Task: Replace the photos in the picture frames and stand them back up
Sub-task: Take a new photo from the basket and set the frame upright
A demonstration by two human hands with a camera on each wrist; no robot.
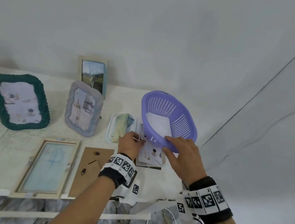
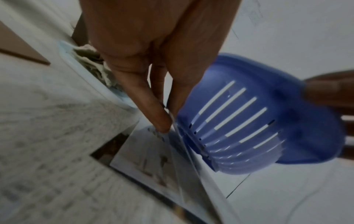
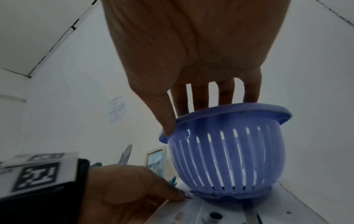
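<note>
My right hand (image 1: 167,144) grips the near rim of a purple slotted basket (image 1: 169,113) and holds it tilted up, thumb outside and fingers inside the rim (image 3: 226,107). A white sheet (image 1: 158,125) lies inside the basket. Under it sits a stack of photos (image 1: 151,156). My left hand (image 1: 138,139) pinches the edge of the top photos (image 2: 153,160) between thumb and fingers. A wooden frame (image 1: 48,167) lies flat near the front edge, with its brown backing board (image 1: 91,169) beside it.
Three frames stand at the back: a green one (image 1: 18,101), a grey ribbed one (image 1: 83,108) and a small wooden one (image 1: 93,75). A white tray (image 1: 109,130) with a folded cloth lies left of the basket. The wall is close behind.
</note>
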